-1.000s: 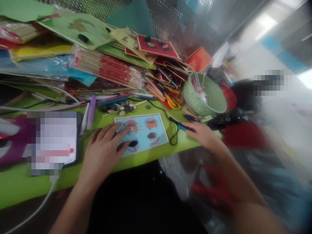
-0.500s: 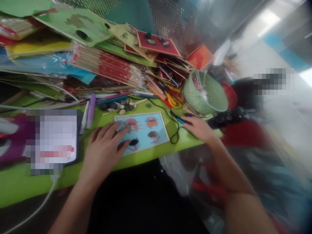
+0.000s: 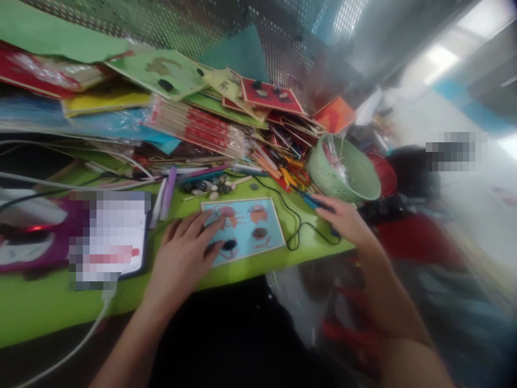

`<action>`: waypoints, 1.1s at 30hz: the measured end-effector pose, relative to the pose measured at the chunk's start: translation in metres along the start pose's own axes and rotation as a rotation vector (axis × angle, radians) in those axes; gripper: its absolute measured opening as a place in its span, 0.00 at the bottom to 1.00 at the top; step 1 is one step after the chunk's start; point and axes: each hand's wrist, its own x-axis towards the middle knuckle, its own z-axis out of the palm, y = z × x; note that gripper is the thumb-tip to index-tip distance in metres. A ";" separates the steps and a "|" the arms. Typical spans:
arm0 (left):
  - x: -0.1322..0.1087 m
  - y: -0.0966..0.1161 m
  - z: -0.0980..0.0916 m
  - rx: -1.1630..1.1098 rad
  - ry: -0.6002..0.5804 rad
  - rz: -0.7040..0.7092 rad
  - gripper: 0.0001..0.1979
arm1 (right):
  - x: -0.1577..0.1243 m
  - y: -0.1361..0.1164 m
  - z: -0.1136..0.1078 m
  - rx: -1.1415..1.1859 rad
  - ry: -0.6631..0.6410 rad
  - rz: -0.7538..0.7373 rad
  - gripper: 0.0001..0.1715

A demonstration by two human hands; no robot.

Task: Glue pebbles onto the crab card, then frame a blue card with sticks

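In the head view a light blue picture card (image 3: 264, 250) with a pale wooden border lies on the green table. Stones and reddish drawn shapes decorate it. Spread over its left part is my left hand (image 3: 188, 242), open, with the fingertips on the card and the thumb close to a black stone (image 3: 230, 244). To the right of the card, my right hand (image 3: 341, 215) is closed on a slim blue-and-black hand tool (image 3: 309, 199); its exact kind is unclear. The tool's tip points to the upper left, and part of it is hidden by my fingers.
A black cord (image 3: 297, 229) loops between card and tool. Behind stand a green basket (image 3: 343, 172), orange-handled scissors (image 3: 287, 178), loose stones (image 3: 214, 186) and bundled sticks (image 3: 197, 126). A phone (image 3: 113, 231) with a white cable lies left. The green table's front edge (image 3: 315, 260) runs close by.
My right hand now has the blue-and-black tool gripped and raised, where before it was reaching over it. The whole view has shifted a little; my left hand stays on the card.
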 end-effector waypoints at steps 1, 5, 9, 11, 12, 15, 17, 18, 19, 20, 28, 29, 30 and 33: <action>0.000 -0.001 0.000 -0.013 0.009 -0.003 0.21 | -0.001 -0.003 -0.003 0.044 0.002 0.006 0.28; 0.002 0.000 -0.003 -0.068 0.090 -0.020 0.18 | -0.005 -0.016 -0.006 0.152 -0.024 0.010 0.30; 0.004 0.002 -0.007 -0.097 0.157 -0.030 0.18 | -0.003 -0.023 0.000 0.215 -0.041 0.014 0.31; 0.007 0.005 -0.010 -0.141 0.194 -0.053 0.18 | -0.001 -0.028 0.002 0.267 -0.089 0.012 0.32; 0.009 0.007 -0.012 -0.184 0.208 -0.068 0.18 | -0.001 -0.031 0.002 0.300 -0.118 0.007 0.32; 0.021 0.016 -0.019 -0.416 0.224 -0.131 0.18 | -0.003 -0.042 0.002 0.403 -0.209 -0.013 0.32; 0.031 0.024 -0.023 -0.628 0.227 -0.218 0.19 | -0.007 -0.049 0.003 0.453 -0.272 -0.023 0.32; 0.036 0.028 -0.024 -0.738 0.221 -0.260 0.19 | -0.010 -0.051 0.004 0.476 -0.303 -0.029 0.32; 0.042 0.032 -0.024 -0.846 0.208 -0.302 0.19 | -0.012 -0.053 0.006 0.498 -0.331 -0.035 0.32; 0.047 0.036 -0.024 -0.956 0.174 -0.341 0.21 | -0.013 -0.055 0.008 0.518 -0.350 -0.048 0.32; 0.061 0.041 -0.013 -1.268 0.123 -0.408 0.17 | -0.016 -0.059 0.022 0.355 -0.223 -0.404 0.26; 0.060 0.039 -0.011 -1.290 0.128 -0.428 0.17 | -0.016 -0.061 0.023 0.282 -0.184 -0.441 0.26; 0.059 0.037 -0.010 -1.308 0.135 -0.448 0.17 | -0.017 -0.063 0.023 0.207 -0.149 -0.472 0.26; 0.056 0.031 -0.009 -1.373 0.172 -0.501 0.20 | -0.019 -0.070 0.024 0.031 -0.071 -0.553 0.27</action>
